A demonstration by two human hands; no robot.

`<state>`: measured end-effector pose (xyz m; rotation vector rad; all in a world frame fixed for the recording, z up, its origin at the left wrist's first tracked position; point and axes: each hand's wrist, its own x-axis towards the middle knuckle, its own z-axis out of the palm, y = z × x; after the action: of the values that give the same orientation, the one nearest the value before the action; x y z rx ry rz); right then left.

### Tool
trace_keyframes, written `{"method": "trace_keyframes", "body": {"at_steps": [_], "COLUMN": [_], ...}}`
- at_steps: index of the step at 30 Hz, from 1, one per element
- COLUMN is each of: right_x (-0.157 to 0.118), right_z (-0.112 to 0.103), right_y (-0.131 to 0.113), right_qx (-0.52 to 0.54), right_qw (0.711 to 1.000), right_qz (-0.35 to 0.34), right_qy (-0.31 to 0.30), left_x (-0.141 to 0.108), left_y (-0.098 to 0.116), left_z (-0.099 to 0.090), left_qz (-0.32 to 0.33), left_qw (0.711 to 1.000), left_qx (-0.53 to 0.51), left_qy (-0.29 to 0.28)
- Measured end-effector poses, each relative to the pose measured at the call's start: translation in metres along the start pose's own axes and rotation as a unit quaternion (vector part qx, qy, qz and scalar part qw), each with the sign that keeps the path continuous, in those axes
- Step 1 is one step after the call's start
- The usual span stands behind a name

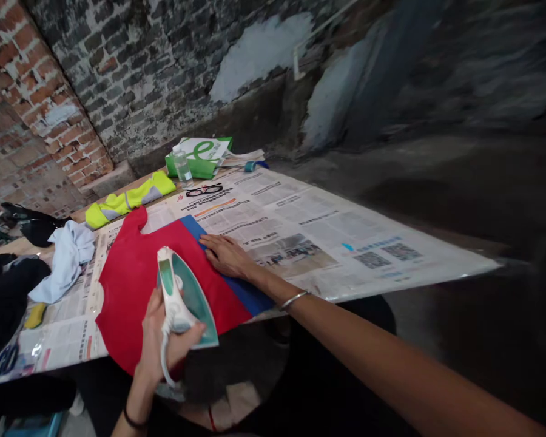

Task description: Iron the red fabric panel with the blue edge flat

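Observation:
A white and teal clothes iron is in my left hand, whose fingers wrap round its handle. The iron tilts over a red piece of fabric with a blue strip along its right side. I cannot tell whether its soleplate touches the cloth. The white cord hangs down past my left wrist. My right hand lies flat on the blue strip and the red edge, fingers stretched out, holding nothing. Part of the red fabric hangs over the table's near edge.
Newspaper under clear plastic covers the table. Eyeglasses, a clear bottle, a green and white bag and a yellow reflective garment lie behind. Leftward are light blue cloth, a yellow sponge and dark clothing.

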<state>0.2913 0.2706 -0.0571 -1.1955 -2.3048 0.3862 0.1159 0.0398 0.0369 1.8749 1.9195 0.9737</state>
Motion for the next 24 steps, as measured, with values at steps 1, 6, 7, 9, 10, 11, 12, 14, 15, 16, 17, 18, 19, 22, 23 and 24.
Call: {"method": "trace_keyframes", "body": {"at_steps": [1,6,7,9,10,11,12,14,15,16,17,18,19,22,23,24], "right_x": [0.0,-0.001,-0.002,-0.002,-0.003,-0.003,-0.003,-0.004,-0.004,-0.005,-0.005,-0.005,-0.005,-0.005,-0.005,-0.005], "right_z": [0.001,0.004,0.003,0.001,0.0,-0.001,-0.002,-0.002,-0.002,-0.002,-0.001,0.0,0.001,0.002,0.003,0.003], "right_y": [0.001,0.005,0.005,0.005,0.005,0.005,0.004,0.004,0.004,0.004,0.004,0.005,0.005,0.006,0.006,0.006], "right_qx": [-0.001,-0.002,-0.002,-0.003,-0.004,-0.005,-0.006,-0.01,-0.011,-0.012,-0.011,-0.01,-0.007,0.0,0.001,0.001], "right_qw": [1.0,1.0,1.0,1.0,1.0,1.0,1.0,1.0,1.0,1.0,1.0,1.0,1.0,1.0,1.0,1.0], "right_qz": [-0.001,-0.017,-0.02,-0.024,-0.025,-0.026,-0.025,-0.024,-0.022,-0.02,-0.019,-0.019,-0.02,-0.022,-0.021,-0.019], "right_qy": [-0.001,0.003,0.003,-0.001,-0.004,-0.006,-0.008,-0.01,-0.01,-0.009,-0.007,-0.004,-0.001,0.005,0.003,0.0], "left_x": [-0.011,0.002,0.017,0.055,0.074,0.093,0.11,0.134,0.139,0.141,0.138,0.131,0.12,0.07,0.049,0.027], "left_y": [0.003,0.007,0.006,0.003,0.002,0.002,0.002,0.003,0.004,0.004,0.005,0.005,0.005,0.004,0.003,0.0], "left_z": [0.001,0.015,0.019,0.026,0.029,0.031,0.033,0.033,0.032,0.031,0.028,0.025,0.022,0.009,0.003,-0.002], "left_qz": [0.015,0.04,0.036,0.021,0.01,-0.002,-0.01,-0.012,-0.007,-0.003,-0.002,-0.004,-0.009,-0.015,-0.011,0.0], "left_qw": [1.0,0.999,0.999,1.0,1.0,1.0,1.0,0.999,0.999,0.999,0.999,0.999,1.0,1.0,1.0,1.0], "left_qx": [0.011,0.018,0.014,0.006,0.004,0.003,0.001,-0.007,-0.011,-0.015,-0.016,-0.014,-0.01,-0.007,-0.005,0.0], "left_qy": [-0.005,-0.024,-0.027,-0.022,-0.013,-0.002,0.012,0.034,0.04,0.043,0.041,0.035,0.027,-0.004,-0.012,-0.019]}}
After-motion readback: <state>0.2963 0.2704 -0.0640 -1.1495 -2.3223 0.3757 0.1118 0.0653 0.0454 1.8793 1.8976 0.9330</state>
